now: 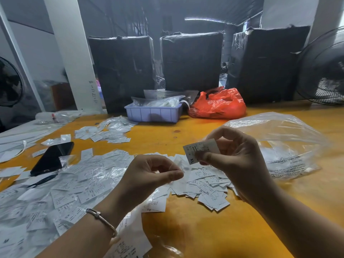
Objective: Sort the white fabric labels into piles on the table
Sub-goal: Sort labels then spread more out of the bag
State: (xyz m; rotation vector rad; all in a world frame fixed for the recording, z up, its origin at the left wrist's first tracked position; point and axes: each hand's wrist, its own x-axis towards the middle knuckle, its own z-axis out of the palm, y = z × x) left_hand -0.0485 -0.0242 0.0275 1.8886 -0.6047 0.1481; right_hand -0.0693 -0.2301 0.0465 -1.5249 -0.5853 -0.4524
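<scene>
The right hand (233,153) pinches a small white fabric label (202,150) between thumb and forefinger, holding it up above the yellow-orange table (204,229); the label is a thin, slightly creased rectangle with rows of fine grey print too small to read and a bold "XL" at its lower end. The left hand (150,175) hovers just beside it with fingers curled and thumb meeting forefinger, seemingly on a wisp of clear film (whether it truly holds anything I cannot tell). A slim metal bangle (101,218) circles the left wrist.

Below the hands lies a loose heap of labels (208,189), flat white slips overlapping at all angles, some showing "XL", "L" and "S". To the left a wider spread of labels in glossy clear sleeves (61,194) covers the table, with "S" and "XS" legible. A smaller pile (104,131) sits farther back. A black phone (52,158) rests among them.

To the right lies a crumpled transparent plastic bag (286,146) with printed warning text, unreadable. At the back stand a ribbed lavender plastic tray (152,113), a crinkled red plastic bag (219,104) and three bales wrapped in black film (191,60).
</scene>
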